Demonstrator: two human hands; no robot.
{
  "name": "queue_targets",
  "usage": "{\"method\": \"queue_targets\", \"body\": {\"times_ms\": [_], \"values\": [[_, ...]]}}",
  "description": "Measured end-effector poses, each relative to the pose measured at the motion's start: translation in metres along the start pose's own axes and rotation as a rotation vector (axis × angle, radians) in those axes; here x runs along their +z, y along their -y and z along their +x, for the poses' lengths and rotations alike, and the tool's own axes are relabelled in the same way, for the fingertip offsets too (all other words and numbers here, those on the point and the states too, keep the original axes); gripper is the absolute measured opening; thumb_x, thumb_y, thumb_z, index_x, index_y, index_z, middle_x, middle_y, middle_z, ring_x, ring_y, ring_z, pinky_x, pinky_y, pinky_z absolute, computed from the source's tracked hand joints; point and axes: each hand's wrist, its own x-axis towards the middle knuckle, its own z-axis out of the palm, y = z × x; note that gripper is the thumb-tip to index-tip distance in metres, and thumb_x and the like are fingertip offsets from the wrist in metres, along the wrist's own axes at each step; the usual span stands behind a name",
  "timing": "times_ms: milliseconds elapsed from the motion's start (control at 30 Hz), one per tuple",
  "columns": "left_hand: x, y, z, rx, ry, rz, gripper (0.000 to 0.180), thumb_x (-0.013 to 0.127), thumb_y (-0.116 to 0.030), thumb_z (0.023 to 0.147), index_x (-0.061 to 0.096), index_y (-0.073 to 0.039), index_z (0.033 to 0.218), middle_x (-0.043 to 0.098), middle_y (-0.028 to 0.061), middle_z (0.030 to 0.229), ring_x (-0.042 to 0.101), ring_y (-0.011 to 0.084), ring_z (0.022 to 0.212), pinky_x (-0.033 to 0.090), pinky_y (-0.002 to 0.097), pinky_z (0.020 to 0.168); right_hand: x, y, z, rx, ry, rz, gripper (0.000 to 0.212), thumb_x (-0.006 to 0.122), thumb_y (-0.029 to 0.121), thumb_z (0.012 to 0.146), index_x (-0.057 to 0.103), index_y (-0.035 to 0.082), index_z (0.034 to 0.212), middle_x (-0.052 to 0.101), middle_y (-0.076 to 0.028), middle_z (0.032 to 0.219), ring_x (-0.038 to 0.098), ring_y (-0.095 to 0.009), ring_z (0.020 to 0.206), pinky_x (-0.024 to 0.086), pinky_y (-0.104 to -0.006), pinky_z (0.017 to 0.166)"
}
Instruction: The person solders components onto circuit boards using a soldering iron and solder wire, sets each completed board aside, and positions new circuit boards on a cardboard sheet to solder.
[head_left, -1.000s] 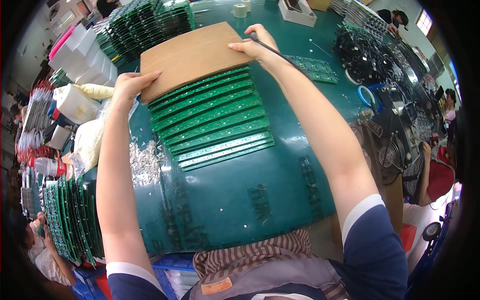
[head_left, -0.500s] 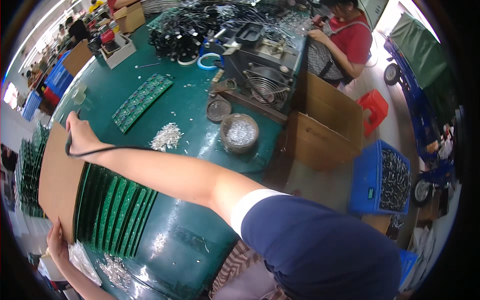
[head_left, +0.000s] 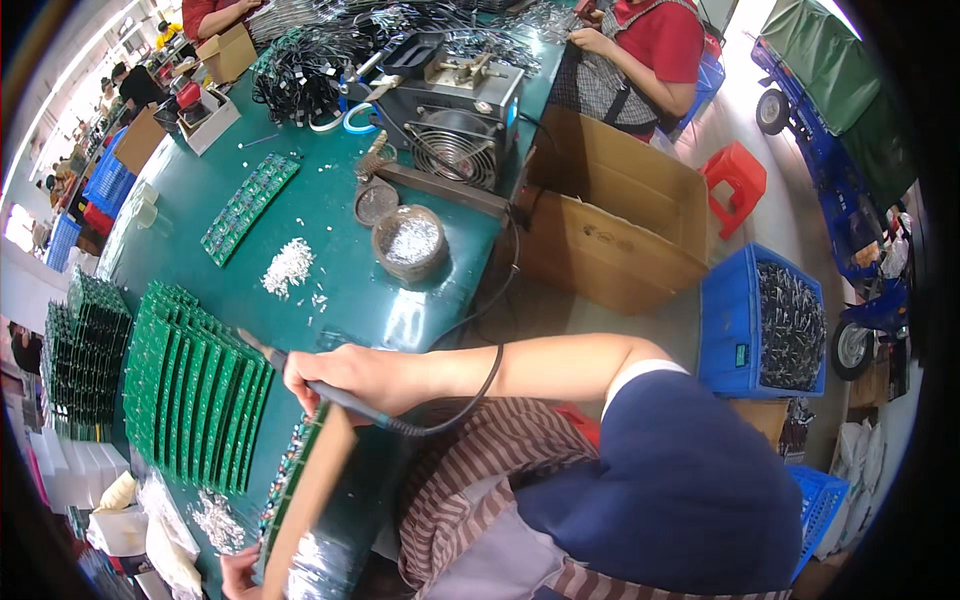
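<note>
1. Head view, right hand (head_left: pixel 338 378): its fingers are curled around a pen-shaped tool (head_left: pixel 348 400), whose tip points toward the standing boards. The same hand is at the upper end of a cardboard sheet (head_left: pixel 318 485).
2. Head view, left hand (head_left: pixel 238 573): low in the picture and partly hidden, it pinches the lower end of that sheet.
3. Head view, between the hands: a green circuit board (head_left: pixel 283 475) with mounted parts lies along the sheet's left side, both steeply tilted and slightly blurred.
4. Head view, left on the bench (head_left: pixel 345 170): a row of green boards (head_left: pixel 190 390) stands on edge, with a darker stack (head_left: pixel 85 350) beyond it.
5. Head view, farther back: one board panel (head_left: pixel 250 208) lies flat near a heap of small white pieces (head_left: pixel 288 266); a round tub (head_left: pixel 410 243) stands to their right, near a machine with a fan (head_left: pixel 455 140).
</note>
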Motion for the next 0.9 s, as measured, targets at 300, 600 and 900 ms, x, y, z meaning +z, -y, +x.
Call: {"method": "queue_targets", "body": {"times_ms": [300,600,900], "values": [[0.055,0.014,-0.069,0.400,0.160,0.373,0.032,0.076,0.001,0.061,0.069,-0.004,0.091,0.070,0.0153,0.092,0.063,0.0333,0.079,0.051,0.0411,0.072,-0.022,-0.043,-0.059,-0.417,0.451,-0.433,0.022,0.054,0.008,0.093,0.054,0.008,0.115,0.054,-0.015,0.109,0.054,-0.034,0.108,0.048,-0.0404,0.091],[0.064,0.013,-0.095,0.359,0.222,0.493,0.056,0.083,-0.007,0.057,0.067,-0.005,0.110,0.066,0.0163,0.116,0.060,0.0389,0.094,0.049,0.0498,0.083,-0.038,-0.031,-0.058,-0.322,0.666,-0.586,0.030,0.054,0.011,0.092,0.052,0.012,0.122,0.055,-0.020,0.124,0.051,-0.036,0.123,0.047,-0.0421,0.098],[0.052,-0.009,-0.051,0.258,0.329,0.510,0.056,0.080,-0.009,0.047,0.061,-0.001,0.099,0.065,0.0139,0.115,0.060,0.0310,0.082,0.046,0.0412,0.072,-0.043,-0.019,-0.046,-0.144,0.643,-0.619,0.046,0.061,0.003,0.080,0.051,0.014,0.124,0.051,-0.021,0.136,0.048,-0.035,0.131,0.045,-0.0417,0.104]]}}
